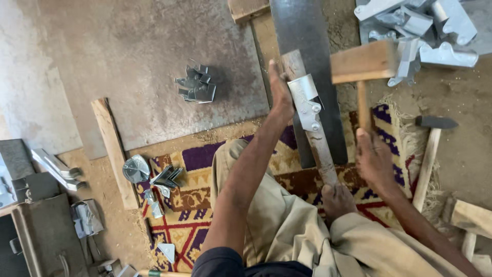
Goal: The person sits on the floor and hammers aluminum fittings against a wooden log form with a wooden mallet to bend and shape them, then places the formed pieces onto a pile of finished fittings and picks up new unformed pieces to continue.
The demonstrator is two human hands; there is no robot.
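Head view, looking straight down: khaki-trousered legs are seen nearest, folded on a patterned rug (200, 200) in purple, red and yellow. A foot (337, 199) is pressed on the near end of a long steel bar (320, 138), so it's pinned against the rug. A bit further out, the right hand (376, 161) is wrapped shut around the handle of a wooden mallet (363, 62), whose blocky head is raised just right of the bar. The left hand (281, 92) is laid flat along the bar's left side, fingers stretched out straight, pretty much touching a bent sheet-metal bracket (306, 100) that is wrapped over the bar and looks riveted, though that's hard to be sure of from here. A dark steel plate (302, 31) is seen under the bar's far part. A steel-headed hammer (429, 149) is left lying on the rug's right edge. Small metal offcuts (154, 177) are scattered on the rug's left side, near a wooden plank (114, 151). Farther out, a little cluster of finished brackets (196, 84) sits on the concrete, and a bigger pile (417, 28) is stacked top right.
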